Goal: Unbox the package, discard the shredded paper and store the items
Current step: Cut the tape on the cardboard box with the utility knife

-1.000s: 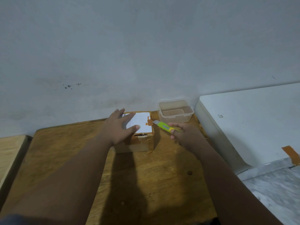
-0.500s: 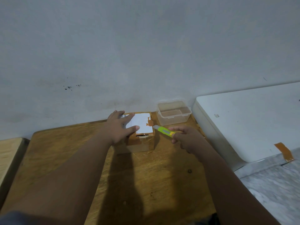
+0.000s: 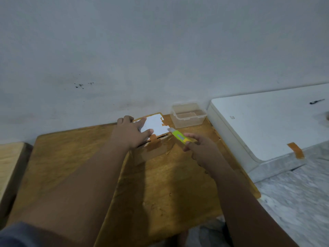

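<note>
A small cardboard box [image 3: 156, 148] with a white label on top and brown tape stands on the wooden table [image 3: 71, 157] near the wall. My left hand [image 3: 132, 133] lies flat on its lid, fingers spread. My right hand [image 3: 202, 148] grips a yellow-green utility knife [image 3: 179, 137]; its blade tip touches the box's right top edge, where a dark slit shows along the front of the lid. What is inside the box is hidden.
A clear plastic container [image 3: 187, 115], open and empty, sits just behind and right of the box against the wall. A white slab [image 3: 267, 125] with a tape strip lies to the right on a marble floor. Another wooden surface [image 3: 8, 157] is at far left.
The knife tip has moved left onto the box's right top edge, and the lid's front seam now gapes a little. My left hand stays pressed on the lid.
</note>
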